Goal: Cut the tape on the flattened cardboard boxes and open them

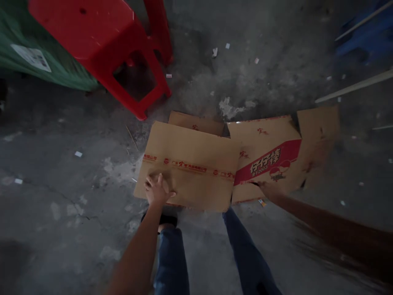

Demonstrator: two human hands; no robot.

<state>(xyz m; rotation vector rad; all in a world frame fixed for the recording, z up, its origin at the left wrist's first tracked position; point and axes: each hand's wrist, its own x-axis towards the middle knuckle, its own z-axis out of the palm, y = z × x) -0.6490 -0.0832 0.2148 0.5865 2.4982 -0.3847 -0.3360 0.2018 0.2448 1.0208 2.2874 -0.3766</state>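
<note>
A brown cardboard box (pixel 190 143) lies flattened on the floor in front of me, with a strip of red-printed tape running across its left part. My left hand (pixel 157 190) rests on that part near the lower left corner, fingers spread and nothing in them. On the right, my right hand (pixel 267 189) touches a printed panel (pixel 264 164) with a red band and white lettering. Its fingers look closed beside a small dark shape; whether this is a tool or a slot in the cardboard I cannot tell.
A red plastic stool (pixel 92 32) stands at upper left, beside a green wrapped bundle (pixel 37 61). Small paper scraps are scattered over the concrete floor (pixel 196 37). Pale sticks (pixel 353 87) and a blue object (pixel 359 37) are at the right. My legs are just below the cardboard.
</note>
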